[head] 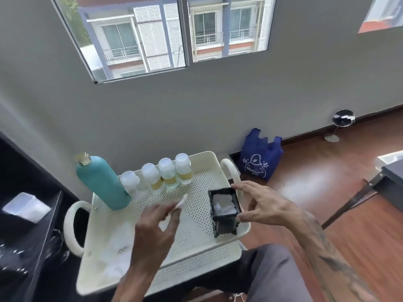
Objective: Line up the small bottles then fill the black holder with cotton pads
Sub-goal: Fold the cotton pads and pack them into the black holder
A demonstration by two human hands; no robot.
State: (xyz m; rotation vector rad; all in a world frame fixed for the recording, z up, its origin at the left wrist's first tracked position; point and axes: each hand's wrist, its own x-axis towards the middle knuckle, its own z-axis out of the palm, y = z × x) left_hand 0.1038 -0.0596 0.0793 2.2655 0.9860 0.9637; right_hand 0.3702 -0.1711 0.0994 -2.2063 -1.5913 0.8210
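From the head camera, the left hand (152,227) hovers over the middle of the cream tray (205,253), its fingers pinching a white cotton pad (182,201) that sticks up past the fingertips. Just right of that hand stands the black holder (224,211), upright near the tray's right edge, with white pads showing in its open top. The right hand (266,205) sits against the holder's right side — fingers spread wide, the thumb touching its near corner and a fingertip at its far corner, not closed round it.

Beyond the left hand, four small bottles (166,173) with clear caps stand side by side along the tray's far edge. A teal bottle (102,182) leans at their left end. Below the left hand, a blurred white heap lies on the tray — what it is cannot be told.

On the floor beyond the right hand sits a blue bag (259,158).
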